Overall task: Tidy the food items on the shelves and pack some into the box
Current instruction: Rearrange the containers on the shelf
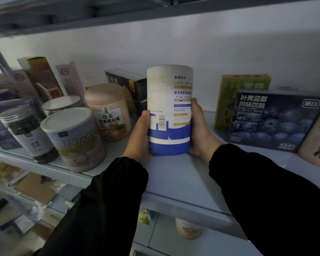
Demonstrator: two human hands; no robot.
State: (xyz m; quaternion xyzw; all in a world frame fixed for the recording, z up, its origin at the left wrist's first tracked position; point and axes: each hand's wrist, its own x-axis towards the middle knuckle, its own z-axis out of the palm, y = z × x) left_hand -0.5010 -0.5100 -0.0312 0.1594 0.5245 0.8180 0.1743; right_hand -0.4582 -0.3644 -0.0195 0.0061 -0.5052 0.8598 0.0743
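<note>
A tall white and blue canister stands upright in the middle of the grey shelf. My left hand grips its lower left side, thumb up along the label. On the lower right side, my right hand grips the same canister, fingers wrapped behind it. Both arms wear black sleeves. Whether the canister's base touches the shelf I cannot tell.
Left of the canister stand a beige tub, a white-lidded tin, a dark jar and several boxes behind. To the right are a blueberry drink box, a green box and a pink tub. Lower shelves hold more items.
</note>
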